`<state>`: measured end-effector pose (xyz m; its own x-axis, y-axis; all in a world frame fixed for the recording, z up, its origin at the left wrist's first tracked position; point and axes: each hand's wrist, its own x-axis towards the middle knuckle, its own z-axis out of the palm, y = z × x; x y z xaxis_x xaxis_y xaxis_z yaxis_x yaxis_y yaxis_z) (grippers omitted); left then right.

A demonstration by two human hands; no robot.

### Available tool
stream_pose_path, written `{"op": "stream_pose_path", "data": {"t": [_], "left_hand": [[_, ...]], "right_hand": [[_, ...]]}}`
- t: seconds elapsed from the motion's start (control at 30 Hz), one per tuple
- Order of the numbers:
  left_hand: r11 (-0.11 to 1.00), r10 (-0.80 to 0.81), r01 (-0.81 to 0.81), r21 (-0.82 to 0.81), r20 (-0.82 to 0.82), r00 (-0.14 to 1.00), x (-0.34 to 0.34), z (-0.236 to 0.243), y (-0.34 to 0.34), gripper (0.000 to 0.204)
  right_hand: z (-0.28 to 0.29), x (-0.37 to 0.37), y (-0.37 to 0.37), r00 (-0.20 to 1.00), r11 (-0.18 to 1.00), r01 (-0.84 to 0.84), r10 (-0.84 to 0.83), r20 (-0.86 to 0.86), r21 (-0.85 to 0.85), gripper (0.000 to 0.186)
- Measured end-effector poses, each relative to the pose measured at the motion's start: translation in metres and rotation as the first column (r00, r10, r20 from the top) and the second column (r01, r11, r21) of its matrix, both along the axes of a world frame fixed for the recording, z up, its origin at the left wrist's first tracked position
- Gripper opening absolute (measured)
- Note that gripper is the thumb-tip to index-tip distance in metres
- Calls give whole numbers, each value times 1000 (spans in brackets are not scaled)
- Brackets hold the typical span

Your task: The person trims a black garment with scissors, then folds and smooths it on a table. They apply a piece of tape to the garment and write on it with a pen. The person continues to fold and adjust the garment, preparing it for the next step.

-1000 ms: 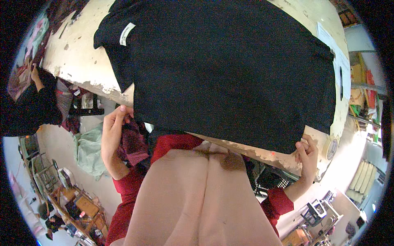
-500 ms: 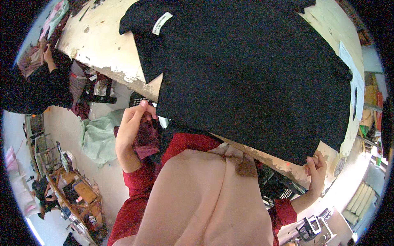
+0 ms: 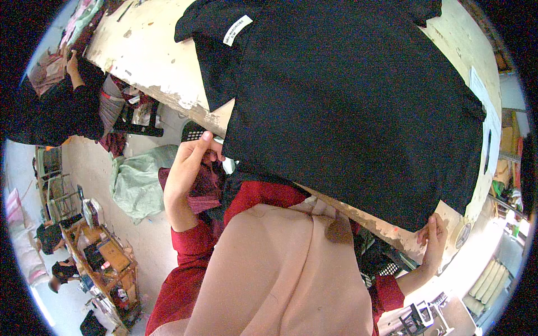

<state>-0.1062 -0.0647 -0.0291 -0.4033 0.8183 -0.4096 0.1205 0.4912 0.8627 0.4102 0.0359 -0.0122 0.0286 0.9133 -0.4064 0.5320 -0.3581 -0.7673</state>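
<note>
A black garment with a white label near its upper left lies spread on a worn, cream-painted table, reaching the front edge. My left hand is closed at the garment's lower left corner, thumb over bent fingers at the cloth's edge. At the lower right corner, my right hand has its fingers bent against the hem, partly hidden by the cloth. A beige cloth covers my front between red sleeves.
A co-worker in black handles cloth at the left. On the floor lie a pale green sack and nearby maroon fabric. Wooden workstations with people stand lower left. A tape roll sits at the table's right end; machinery is lower right.
The garment, table and both my hands have shifted rightward in the picture as the view moved. My hands stay at the garment's lower corners. The co-worker's hand has moved.
</note>
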Motion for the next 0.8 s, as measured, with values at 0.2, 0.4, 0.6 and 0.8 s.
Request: {"op": "stream_pose_path", "data": {"t": [0.2, 0.4, 0.6, 0.8], "left_hand": [[998, 65, -64, -8, 98, 993, 6, 6, 4, 46], [997, -34, 27, 68, 103, 994, 0, 5, 0, 27], [966, 5, -133, 220, 503, 864, 5, 5, -4, 23], [952, -83, -106, 286, 575, 814, 25, 36, 2, 20]], "right_hand": [[-1, -1, -1, 999, 1000, 14, -14, -47, 1, 26], [-2, 3, -17, 997, 993, 64, -59, -48, 100, 16], [6, 4, -26, 977, 954, 210, -198, -79, 211, 21], [5, -3, -17, 978, 959, 205, -193, -76, 195, 20]]}}
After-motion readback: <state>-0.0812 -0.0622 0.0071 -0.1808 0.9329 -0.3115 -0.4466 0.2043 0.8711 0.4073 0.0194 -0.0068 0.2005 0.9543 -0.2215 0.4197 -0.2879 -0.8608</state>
